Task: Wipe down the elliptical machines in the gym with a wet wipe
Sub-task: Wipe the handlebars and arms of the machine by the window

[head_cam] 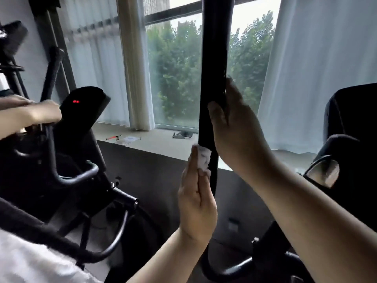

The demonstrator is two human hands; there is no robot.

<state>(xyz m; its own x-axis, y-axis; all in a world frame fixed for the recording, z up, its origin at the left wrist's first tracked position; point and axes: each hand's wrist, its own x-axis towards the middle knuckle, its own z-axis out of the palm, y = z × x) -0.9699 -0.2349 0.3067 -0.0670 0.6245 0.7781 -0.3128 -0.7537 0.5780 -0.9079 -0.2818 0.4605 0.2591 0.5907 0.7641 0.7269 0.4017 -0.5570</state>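
Note:
A black upright handlebar of the elliptical machine runs down the middle of the head view, in front of the window. My right hand grips this bar at mid height, thumb across its front and fingers wrapped behind. Just below, my left hand pinches a small white wet wipe and holds it against the left side of the bar. The bar's lower end curves away beneath my left forearm.
Another elliptical's black console with a red light stands at the left, with another person's hand on its handle. A black console part is at the right. The window sill behind holds small items; white curtains hang on both sides.

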